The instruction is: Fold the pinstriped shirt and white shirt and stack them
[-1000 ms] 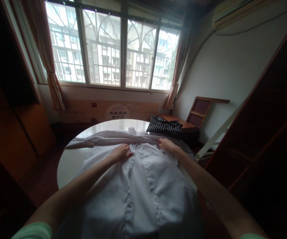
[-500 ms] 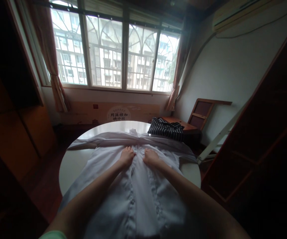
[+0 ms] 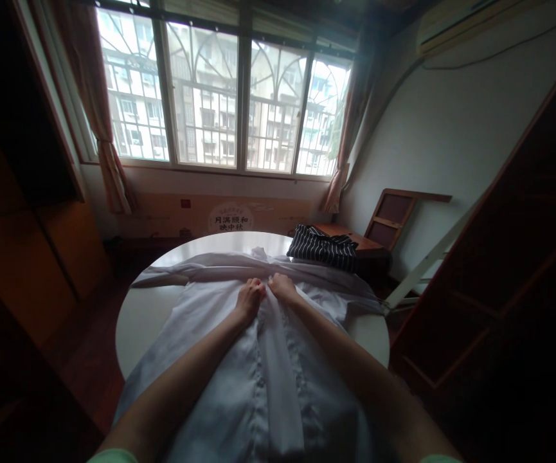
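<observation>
A white button-up shirt [image 3: 210, 321] lies spread over a round white table [image 3: 137, 328], its front parted down the middle and its lower end reaching toward me. My left hand [image 3: 251, 299] is closed on the left front edge near the collar. Close beside it, my right hand [image 3: 283, 287] pinches the right front edge at about the same height. The fingertips nearly meet over the gap, and the small bits of cloth between them are partly hidden. Both sleeves lie across the far side of the shirt.
A folded black-and-white striped garment [image 3: 323, 247] rests at the table's far right edge. Behind it stand a brown wooden table [image 3: 355, 238] and a wooden frame [image 3: 391, 215]. A long printed box [image 3: 171, 215] sits below the window. Dark furniture [image 3: 490, 308] leans in on the right.
My right hand has moved left and slightly away from me, closer to my left hand. The right front edge of the shirt has shifted inward with it. My left hand has moved slightly.
</observation>
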Available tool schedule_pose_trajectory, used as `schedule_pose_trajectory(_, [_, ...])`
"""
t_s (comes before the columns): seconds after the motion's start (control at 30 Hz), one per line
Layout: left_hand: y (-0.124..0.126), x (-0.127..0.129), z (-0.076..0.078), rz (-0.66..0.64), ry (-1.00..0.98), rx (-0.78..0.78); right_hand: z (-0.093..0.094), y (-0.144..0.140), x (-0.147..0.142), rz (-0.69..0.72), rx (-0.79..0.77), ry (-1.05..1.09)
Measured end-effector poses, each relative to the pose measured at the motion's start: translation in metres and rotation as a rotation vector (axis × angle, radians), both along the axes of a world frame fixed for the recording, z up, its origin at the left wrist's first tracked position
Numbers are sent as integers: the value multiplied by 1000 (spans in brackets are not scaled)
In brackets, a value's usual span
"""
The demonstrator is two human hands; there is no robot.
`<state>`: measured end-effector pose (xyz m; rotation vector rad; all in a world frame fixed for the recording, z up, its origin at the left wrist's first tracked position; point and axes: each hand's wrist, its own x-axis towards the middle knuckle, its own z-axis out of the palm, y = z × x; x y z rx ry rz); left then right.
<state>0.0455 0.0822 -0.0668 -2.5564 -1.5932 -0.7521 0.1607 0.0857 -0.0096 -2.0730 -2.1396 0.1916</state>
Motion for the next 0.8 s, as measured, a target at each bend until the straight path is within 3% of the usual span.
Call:
schedule_pose_trajectory(0.2, [2,-2,-2,-10,-40,2,-10,-9,3,115,-70,-20])
schedule_pose_trajectory(0.43, [7,-2,-6,-84,-159,-21,0,-2,1,42,-18,48])
schedule_pose_trajectory(0.57, [11,-2,-8,-101,-230,-49,-12,-5,-2,-13,20,225])
schedule_pose_trajectory(0.8, [13,-2,-8,-73,-352,-102,-32,-9,7,27,53,325])
